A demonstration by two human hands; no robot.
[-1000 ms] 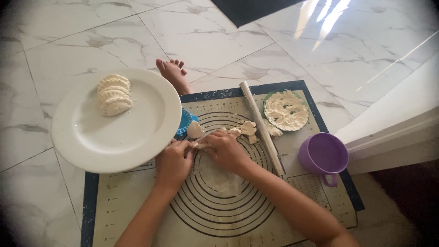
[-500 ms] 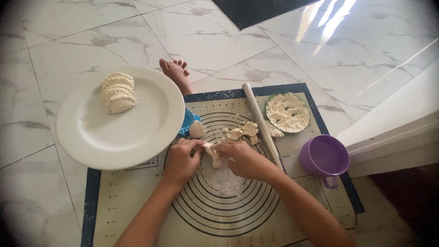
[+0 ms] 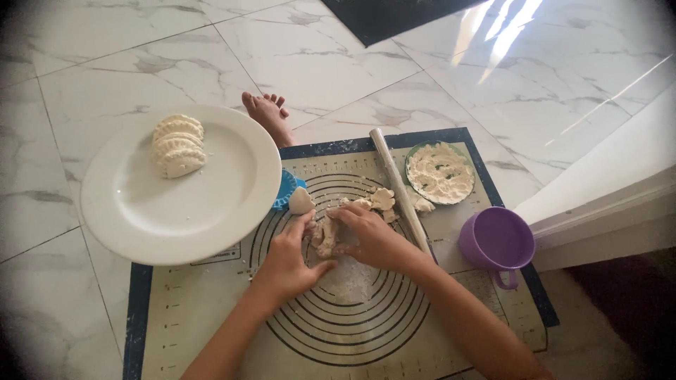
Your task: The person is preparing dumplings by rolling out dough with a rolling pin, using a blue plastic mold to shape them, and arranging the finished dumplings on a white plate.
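From the head camera, both forearms reach up from the bottom edge onto a baking mat (image 3: 211, 317) printed with rings. The left hand (image 3: 289, 257) lies palm down, wrist bent a little, its fingers curled loosely with the thumb spread to the right and the fingertips pressed against the left side of a lump of dough (image 3: 326, 236). The right hand (image 3: 370, 236) comes in from the right, knuckles up, fingers bent and closed over the top and right side of the same lump, so the dough sits pinched between the two sets of fingertips on the mat. Just past the left fingertips lies a small dough ball (image 3: 301, 201) beside a blue mould (image 3: 286, 188). Beyond the right fingers are dough scraps (image 3: 382, 198), a rolling pin (image 3: 398, 184) and a flour dish (image 3: 440, 172). A purple cup (image 3: 496, 243) stands right of the right wrist. Left of the left hand, a white plate (image 3: 183, 211) holds folded dumplings (image 3: 178, 146)
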